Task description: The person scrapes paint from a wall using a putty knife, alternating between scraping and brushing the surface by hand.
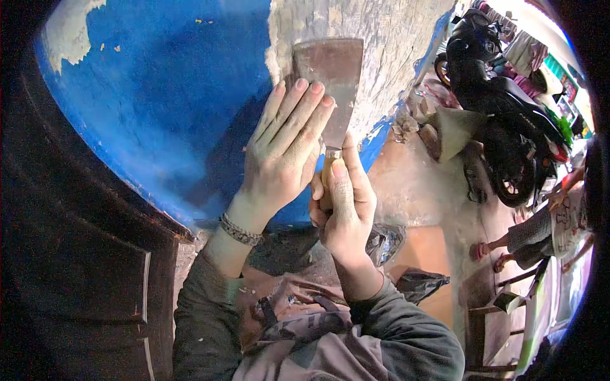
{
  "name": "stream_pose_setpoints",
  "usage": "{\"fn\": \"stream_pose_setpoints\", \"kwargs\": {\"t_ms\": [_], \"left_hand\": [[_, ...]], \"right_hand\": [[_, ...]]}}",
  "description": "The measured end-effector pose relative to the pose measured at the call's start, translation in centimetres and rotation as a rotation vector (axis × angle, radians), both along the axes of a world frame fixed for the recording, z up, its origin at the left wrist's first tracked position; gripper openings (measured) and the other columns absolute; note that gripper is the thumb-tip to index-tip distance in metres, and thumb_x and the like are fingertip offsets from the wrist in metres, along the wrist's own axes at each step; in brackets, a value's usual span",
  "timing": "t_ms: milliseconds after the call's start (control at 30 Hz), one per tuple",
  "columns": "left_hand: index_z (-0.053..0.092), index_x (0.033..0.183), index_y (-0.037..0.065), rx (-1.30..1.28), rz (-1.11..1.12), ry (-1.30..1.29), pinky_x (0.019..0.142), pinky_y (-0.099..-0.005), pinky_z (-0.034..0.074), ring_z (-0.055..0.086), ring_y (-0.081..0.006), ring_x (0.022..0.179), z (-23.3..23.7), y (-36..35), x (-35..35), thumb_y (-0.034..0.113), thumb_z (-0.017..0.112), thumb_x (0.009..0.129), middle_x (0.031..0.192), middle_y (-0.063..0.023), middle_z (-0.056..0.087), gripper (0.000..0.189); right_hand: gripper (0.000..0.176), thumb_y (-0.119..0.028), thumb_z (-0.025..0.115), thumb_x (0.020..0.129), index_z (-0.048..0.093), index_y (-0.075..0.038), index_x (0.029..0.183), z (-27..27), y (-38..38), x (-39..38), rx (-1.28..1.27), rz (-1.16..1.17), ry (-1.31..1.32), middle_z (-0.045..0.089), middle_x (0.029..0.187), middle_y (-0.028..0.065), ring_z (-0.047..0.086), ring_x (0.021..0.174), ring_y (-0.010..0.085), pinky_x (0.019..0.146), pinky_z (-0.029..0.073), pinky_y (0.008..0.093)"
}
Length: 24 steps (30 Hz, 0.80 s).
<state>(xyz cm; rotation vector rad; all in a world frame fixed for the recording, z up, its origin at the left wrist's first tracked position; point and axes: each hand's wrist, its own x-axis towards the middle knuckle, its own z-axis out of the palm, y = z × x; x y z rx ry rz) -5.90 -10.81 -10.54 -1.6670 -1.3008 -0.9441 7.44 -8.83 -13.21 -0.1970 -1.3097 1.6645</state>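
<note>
A paint scraper (333,66) with a wide metal blade and a wooden handle is held up against the wall. My right hand (346,203) is closed around its handle, with the thumb along the front. My left hand (286,143) lies flat with fingers stretched out, its fingertips on the left part of the blade. Blue paint (171,89) covers the wall to the left. Behind and right of the blade shows a bare, whitish scraped patch (397,38) with a ragged edge.
On the right stand a black motorcycle (502,95) and another person (540,235), partly cut off. Rubble (406,127) and a sack-like piece (454,130) lie by the wall's foot. Dark plastic (416,286) lies on the floor below me. A dark wooden door (76,254) is at left.
</note>
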Motion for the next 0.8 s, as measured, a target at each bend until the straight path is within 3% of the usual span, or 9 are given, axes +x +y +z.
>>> {"fn": "stream_pose_setpoints", "kwargs": {"t_ms": [433,800], "left_hand": [[0.053,0.127,-0.001,-0.004,0.037,0.005,0.107,-0.0507,0.034,0.044,-0.035,0.129,-1.0,0.0,0.3,0.006,0.054,0.085,0.136,-0.0178,0.049,0.043],[0.056,0.125,-0.002,0.034,0.046,0.025,0.108,-0.0505,0.034,0.045,-0.036,0.128,1.2,0.2,0.1,0.006,0.055,0.085,0.135,-0.0185,0.05,0.041]], "right_hand": [[0.053,-0.025,0.042,0.101,0.025,-0.007,0.147,-1.1,-0.3,-0.2,-0.008,-0.002,-0.01,0.048,0.069,-0.0007,0.036,0.047,0.0027,0.042,0.03,0.0156],[0.051,-0.023,0.041,0.101,0.026,-0.006,0.147,0.5,0.4,-0.1,0.021,0.022,0.003,0.048,0.068,-0.0008,0.035,0.046,0.002,0.042,0.03,0.016]]}}
